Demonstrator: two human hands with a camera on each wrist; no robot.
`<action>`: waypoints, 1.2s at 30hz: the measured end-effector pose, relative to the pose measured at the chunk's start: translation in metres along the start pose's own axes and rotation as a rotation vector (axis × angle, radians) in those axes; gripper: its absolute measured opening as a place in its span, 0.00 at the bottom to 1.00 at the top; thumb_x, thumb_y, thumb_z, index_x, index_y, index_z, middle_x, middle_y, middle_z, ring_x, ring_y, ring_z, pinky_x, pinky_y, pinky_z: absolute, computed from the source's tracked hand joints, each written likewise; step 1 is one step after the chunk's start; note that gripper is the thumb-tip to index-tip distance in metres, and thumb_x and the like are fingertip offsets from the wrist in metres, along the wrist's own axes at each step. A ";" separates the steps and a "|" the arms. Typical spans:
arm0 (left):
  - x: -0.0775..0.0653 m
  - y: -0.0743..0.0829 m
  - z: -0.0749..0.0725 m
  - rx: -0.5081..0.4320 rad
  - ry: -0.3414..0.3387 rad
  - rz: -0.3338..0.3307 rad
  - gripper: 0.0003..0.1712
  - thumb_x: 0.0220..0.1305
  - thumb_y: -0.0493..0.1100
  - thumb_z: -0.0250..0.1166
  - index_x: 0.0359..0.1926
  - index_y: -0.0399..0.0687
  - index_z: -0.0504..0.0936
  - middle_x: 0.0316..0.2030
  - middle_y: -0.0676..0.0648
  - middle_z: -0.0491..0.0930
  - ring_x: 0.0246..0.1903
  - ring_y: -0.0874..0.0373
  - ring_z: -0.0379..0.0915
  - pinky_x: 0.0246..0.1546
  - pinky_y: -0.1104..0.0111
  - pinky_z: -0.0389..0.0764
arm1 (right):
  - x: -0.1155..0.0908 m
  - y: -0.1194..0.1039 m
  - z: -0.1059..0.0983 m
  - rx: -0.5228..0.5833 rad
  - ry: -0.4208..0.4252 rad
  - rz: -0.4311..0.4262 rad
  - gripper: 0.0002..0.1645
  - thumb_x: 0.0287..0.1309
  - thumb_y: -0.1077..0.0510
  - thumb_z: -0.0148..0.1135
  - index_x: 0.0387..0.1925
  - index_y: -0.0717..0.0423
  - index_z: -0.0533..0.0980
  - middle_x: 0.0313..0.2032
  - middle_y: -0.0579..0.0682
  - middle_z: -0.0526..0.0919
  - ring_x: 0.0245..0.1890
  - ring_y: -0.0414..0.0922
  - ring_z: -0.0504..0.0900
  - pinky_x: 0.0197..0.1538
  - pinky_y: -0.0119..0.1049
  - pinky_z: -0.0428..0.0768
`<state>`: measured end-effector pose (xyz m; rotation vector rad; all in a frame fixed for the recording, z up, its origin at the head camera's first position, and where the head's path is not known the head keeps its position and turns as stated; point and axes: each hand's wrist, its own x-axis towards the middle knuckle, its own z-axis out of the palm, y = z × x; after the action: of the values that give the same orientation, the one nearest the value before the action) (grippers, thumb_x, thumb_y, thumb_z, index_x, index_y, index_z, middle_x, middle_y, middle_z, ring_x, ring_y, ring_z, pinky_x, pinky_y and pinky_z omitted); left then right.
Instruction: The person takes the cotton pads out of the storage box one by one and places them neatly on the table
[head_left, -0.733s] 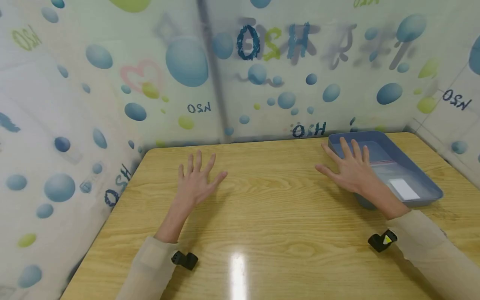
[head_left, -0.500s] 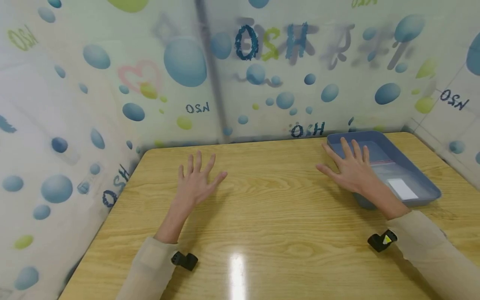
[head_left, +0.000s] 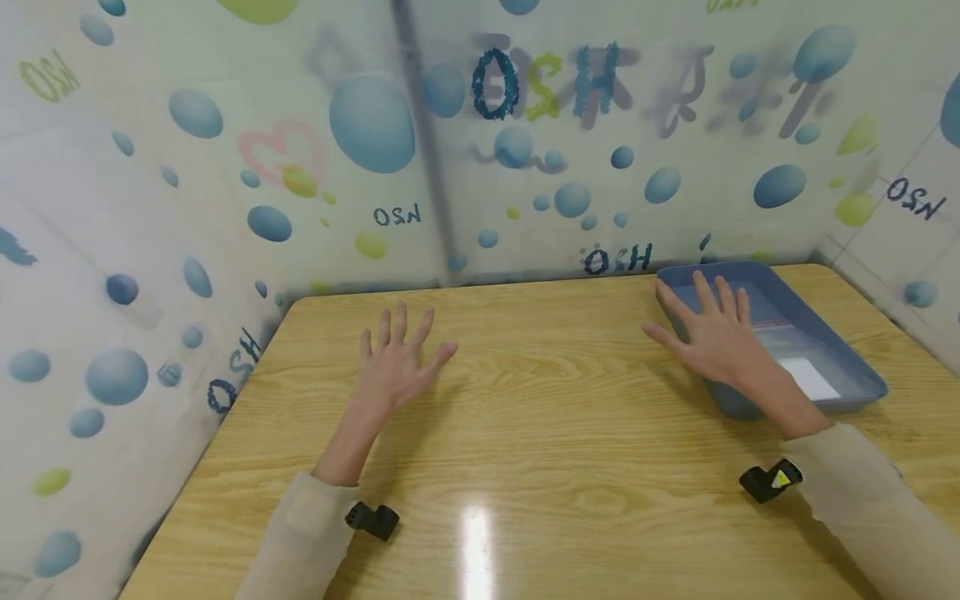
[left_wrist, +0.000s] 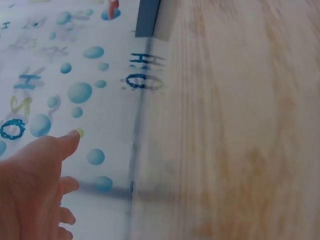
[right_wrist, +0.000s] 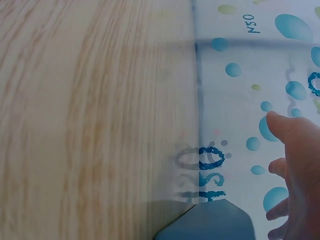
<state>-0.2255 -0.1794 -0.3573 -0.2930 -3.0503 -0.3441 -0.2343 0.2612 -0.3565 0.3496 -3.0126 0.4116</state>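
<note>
My left hand [head_left: 393, 367] is held over the left half of the wooden table [head_left: 525, 450], fingers spread and nothing in it. On the other side, my right hand [head_left: 720, 337] has its fingers spread too and holds nothing; in the head view it overlaps the left part of a blue-grey plastic tray [head_left: 840, 350]. Inside the tray lie a clear bag with a red line [head_left: 772, 323] and a white label [head_left: 810, 379]. The right wrist view shows the tray's corner [right_wrist: 210, 222] below my right hand.
A pale sheet wall [head_left: 525, 192] printed with blue and green bubbles stands behind the table and along both sides. A bright light reflection [head_left: 476, 550] lies on the table's near part. Small black cameras [head_left: 372, 521] sit at both sleeve cuffs.
My right hand has shifted slightly to the right, further over the tray. My left hand has hardly moved, and the tray stays where it was.
</note>
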 end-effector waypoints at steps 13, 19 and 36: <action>0.005 0.010 0.000 0.000 0.002 0.011 0.47 0.72 0.74 0.41 0.81 0.57 0.46 0.79 0.37 0.33 0.77 0.37 0.26 0.72 0.37 0.36 | -0.002 0.008 -0.008 0.012 0.007 0.003 0.50 0.71 0.26 0.39 0.81 0.44 0.40 0.74 0.79 0.35 0.71 0.79 0.31 0.67 0.75 0.30; 0.007 0.016 0.000 -0.022 0.005 0.012 0.46 0.73 0.74 0.41 0.81 0.57 0.47 0.79 0.36 0.36 0.77 0.38 0.28 0.72 0.39 0.38 | -0.002 0.012 -0.010 0.036 0.018 0.008 0.50 0.71 0.26 0.41 0.81 0.46 0.41 0.73 0.79 0.35 0.71 0.80 0.33 0.67 0.75 0.30; 0.013 0.035 0.007 -0.072 0.076 0.072 0.44 0.75 0.71 0.42 0.80 0.53 0.52 0.77 0.32 0.47 0.76 0.36 0.41 0.71 0.40 0.51 | -0.005 0.035 -0.020 0.071 0.084 0.034 0.50 0.73 0.29 0.42 0.81 0.50 0.40 0.71 0.83 0.40 0.67 0.84 0.43 0.66 0.76 0.40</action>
<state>-0.2316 -0.1420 -0.3554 -0.3834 -2.9482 -0.4507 -0.2371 0.3007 -0.3463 0.2795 -2.9309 0.5234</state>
